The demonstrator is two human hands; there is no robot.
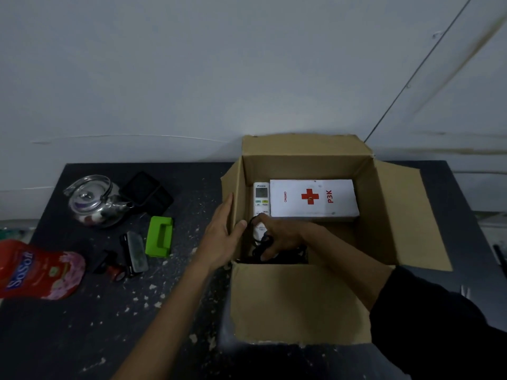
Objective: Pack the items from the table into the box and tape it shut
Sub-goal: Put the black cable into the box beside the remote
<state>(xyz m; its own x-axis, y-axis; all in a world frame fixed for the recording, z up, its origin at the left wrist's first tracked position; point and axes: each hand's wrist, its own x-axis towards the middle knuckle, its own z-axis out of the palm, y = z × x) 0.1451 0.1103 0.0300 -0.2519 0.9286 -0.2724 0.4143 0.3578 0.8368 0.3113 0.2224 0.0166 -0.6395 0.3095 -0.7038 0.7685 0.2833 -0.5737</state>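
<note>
Dark speckled table (164,311) w/ open box (301,303) — grey wall (192,64) behind.

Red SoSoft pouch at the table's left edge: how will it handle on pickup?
The red pouch looks like a soft refill pack lying flat, so it will probably sag and shift as liquid moves. Its glossy film may be slippery. It seems full, so likely heavy for its size.

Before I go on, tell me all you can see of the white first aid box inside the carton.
The white first aid box is a flat rectangular case, apparently cardboard or plastic, with a red cross at its centre and red lettering reading P3K and ONEMED. It lies flat, face up, closed, on the floor of the open cardboard carton toward the far wall. A white remote control lies right alongside its left edge. Neither hand touches it.
</note>
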